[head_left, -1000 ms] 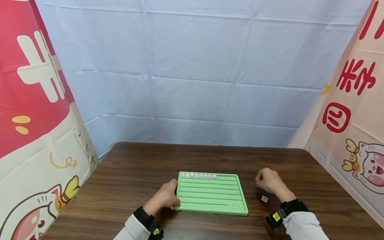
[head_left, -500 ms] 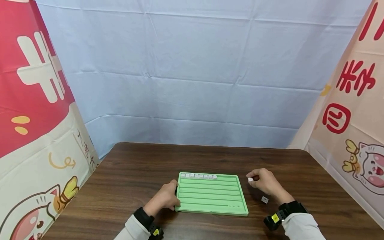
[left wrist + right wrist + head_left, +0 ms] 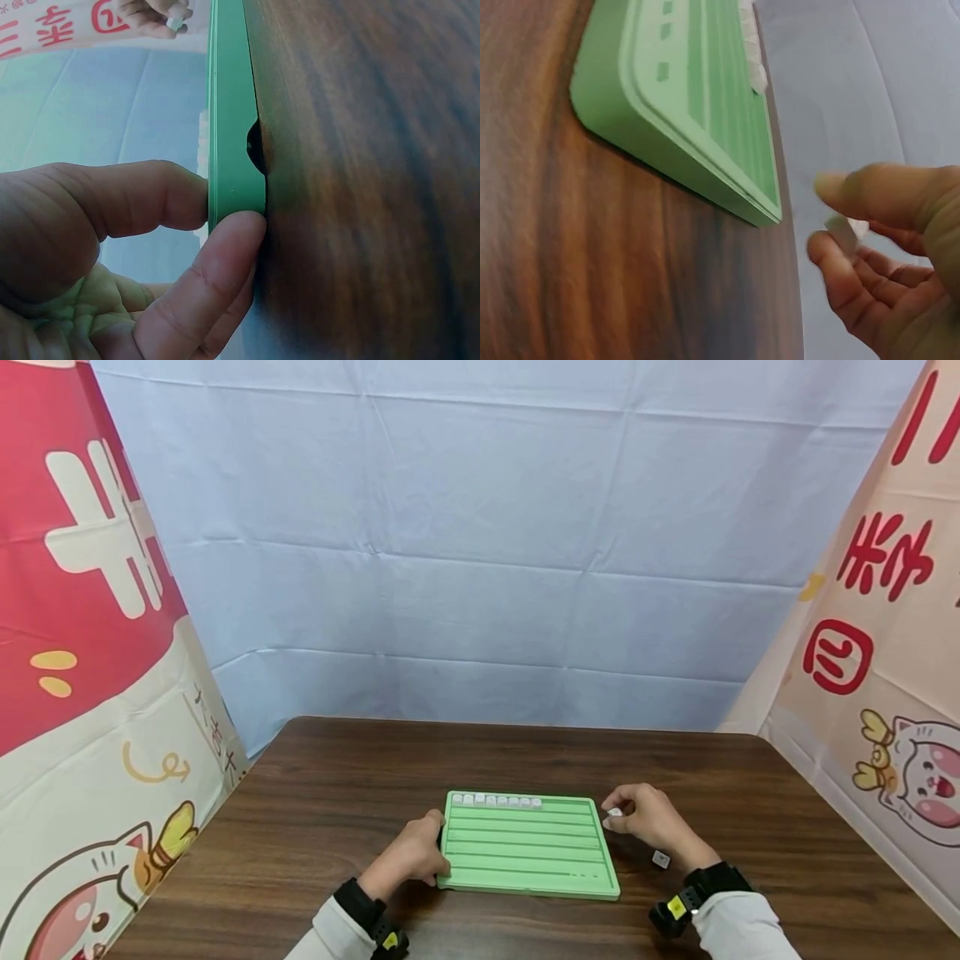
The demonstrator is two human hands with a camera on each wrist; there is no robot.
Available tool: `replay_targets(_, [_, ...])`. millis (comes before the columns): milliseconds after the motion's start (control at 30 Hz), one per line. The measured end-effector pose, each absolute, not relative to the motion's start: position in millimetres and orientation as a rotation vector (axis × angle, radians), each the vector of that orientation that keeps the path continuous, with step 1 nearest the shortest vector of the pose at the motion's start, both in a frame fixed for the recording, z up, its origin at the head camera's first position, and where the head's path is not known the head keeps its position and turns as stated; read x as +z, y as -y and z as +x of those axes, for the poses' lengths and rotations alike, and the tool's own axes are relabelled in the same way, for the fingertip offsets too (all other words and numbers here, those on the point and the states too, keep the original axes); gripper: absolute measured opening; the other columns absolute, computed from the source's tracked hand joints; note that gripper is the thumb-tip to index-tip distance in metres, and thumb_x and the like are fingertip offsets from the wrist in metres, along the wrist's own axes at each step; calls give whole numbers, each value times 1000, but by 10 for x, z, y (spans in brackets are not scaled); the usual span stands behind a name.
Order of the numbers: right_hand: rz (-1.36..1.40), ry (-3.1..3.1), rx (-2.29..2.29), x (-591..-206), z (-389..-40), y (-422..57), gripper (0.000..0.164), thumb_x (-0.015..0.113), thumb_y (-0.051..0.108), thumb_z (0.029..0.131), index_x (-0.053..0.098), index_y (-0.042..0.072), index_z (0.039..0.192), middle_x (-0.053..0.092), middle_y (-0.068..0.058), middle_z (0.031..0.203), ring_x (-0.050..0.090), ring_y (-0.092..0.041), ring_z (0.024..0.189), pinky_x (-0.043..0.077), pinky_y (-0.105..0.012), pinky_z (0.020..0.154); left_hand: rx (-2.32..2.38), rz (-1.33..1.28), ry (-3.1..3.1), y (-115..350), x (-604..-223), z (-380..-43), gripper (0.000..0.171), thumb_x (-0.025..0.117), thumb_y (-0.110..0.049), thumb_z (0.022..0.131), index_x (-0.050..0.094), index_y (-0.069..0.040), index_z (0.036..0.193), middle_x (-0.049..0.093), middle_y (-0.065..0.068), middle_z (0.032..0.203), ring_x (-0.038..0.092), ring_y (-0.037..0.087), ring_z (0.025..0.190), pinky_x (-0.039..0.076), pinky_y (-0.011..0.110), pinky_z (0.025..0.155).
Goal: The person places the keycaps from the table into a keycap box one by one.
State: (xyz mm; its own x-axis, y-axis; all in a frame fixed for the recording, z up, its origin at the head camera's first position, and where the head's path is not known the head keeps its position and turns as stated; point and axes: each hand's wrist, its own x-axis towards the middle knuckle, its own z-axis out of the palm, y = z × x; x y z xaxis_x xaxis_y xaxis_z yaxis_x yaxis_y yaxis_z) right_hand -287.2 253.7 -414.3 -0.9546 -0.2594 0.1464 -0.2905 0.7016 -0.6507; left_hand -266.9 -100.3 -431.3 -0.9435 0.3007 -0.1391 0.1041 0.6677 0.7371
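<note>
A green ridged tray (image 3: 525,860) lies flat on the table, with several small white blocks (image 3: 497,800) in a row along its far slot, starting from the left end. My left hand (image 3: 412,852) holds the tray's left edge; in the left wrist view its fingertips (image 3: 236,236) touch the green side wall. Just off the tray's far right corner, my right hand (image 3: 648,818) pinches a small white block (image 3: 615,812) between thumb and fingers. The right wrist view shows that block (image 3: 844,232) blurred and partly covered by the fingers.
Another small white block (image 3: 661,859) with a dark mark on its face lies on the brown table (image 3: 360,768), right of the tray and near the right wrist. A pale blue cloth (image 3: 480,560) hangs behind the table, with printed banners at both sides.
My right hand has moved left toward the tray, bringing the pinched white block into sight. The left hand and the tray have stayed where they were.
</note>
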Motion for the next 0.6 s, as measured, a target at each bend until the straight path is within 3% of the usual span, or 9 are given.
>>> replay_targets(333, [405,2881,1082,-4170,-2934,-2353,17,65,-5,82,63,-2,98,54,-2,82,50,-17,72,44,-32,59,1149,333,-2631,996,-4311,-2631,63,68,11,69,40,10,126,52,23,90,54,22,46,47,33,41])
replay_targets(600, [586,2845,1058,-4175,-3033,-2244,18,64,-4,83,69,-1,101,61,-6,92,56,-20,79,48,-32,63,1143,331,-2627,1004,-4274,-2637,66,68,10,70,38,10,128,52,24,92,53,22,46,46,33,42])
